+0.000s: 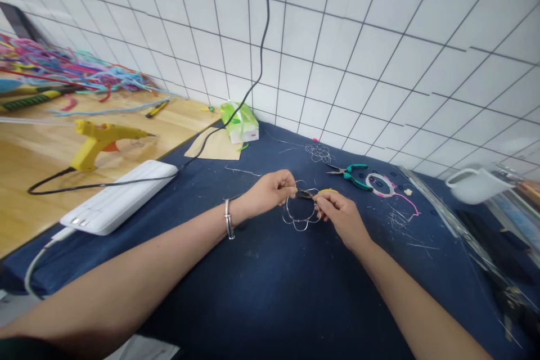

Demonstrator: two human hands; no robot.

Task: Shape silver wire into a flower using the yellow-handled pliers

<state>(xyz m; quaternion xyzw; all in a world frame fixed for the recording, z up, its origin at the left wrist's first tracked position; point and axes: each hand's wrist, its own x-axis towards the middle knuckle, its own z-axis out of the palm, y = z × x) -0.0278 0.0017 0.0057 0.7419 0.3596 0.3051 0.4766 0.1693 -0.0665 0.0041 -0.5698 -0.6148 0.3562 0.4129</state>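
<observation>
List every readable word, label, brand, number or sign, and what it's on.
No readable text.
Green-and-white pack: small red mark on its white side, too small to read.
Yellow glue gun: no lettering can be made out.
White power strip: none legible.
</observation>
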